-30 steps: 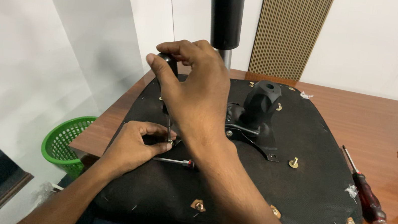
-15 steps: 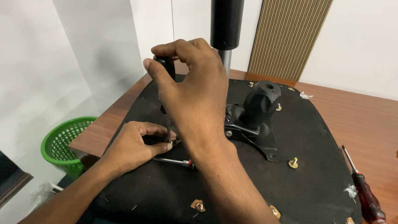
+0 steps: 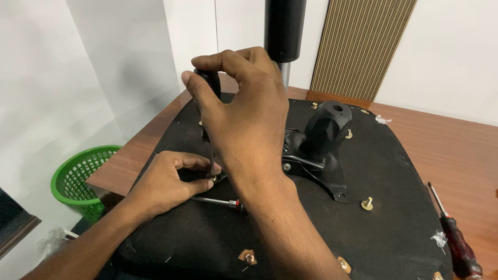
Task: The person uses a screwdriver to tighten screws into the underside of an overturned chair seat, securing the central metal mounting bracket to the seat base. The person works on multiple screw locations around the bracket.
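Head view, looking down on my two hands over a seat base (image 3: 376, 238), black, underside up on a wooden table (image 3: 487, 156).

Right hand (image 3: 245, 120): closed around the black handle of a screwdriver (image 3: 208, 100), fingers curled over the top, thumb on the near side. Tool stands about upright, thin shaft running down from under my palm to the seat surface.

Left hand (image 3: 164, 183): below and nearer me than the right. Fingers narrowed to a pinch at the foot of the shaft, thumb and forefinger meeting right at the tip. What sits between the fingertips is too small to tell.

Just right of my left fingertips, a second small driver (image 3: 219, 202) lies flat on the seat, its red end under my right wrist.

Beyond my right hand, towards the seat's middle: a black mount (image 3: 324, 130) with a metal plate below it. Brass fittings are scattered past my right forearm; one (image 3: 367, 204) stands right of the plate, and others (image 3: 247, 257) sit along the near edge.

Far right of both hands, off the seat and on the table: a dark red-handled screwdriver (image 3: 460, 248), untouched.

Left of my left arm, down below the table: a green basket (image 3: 77, 176). Behind the right hand, a black pole (image 3: 284, 11) rises against the wall.
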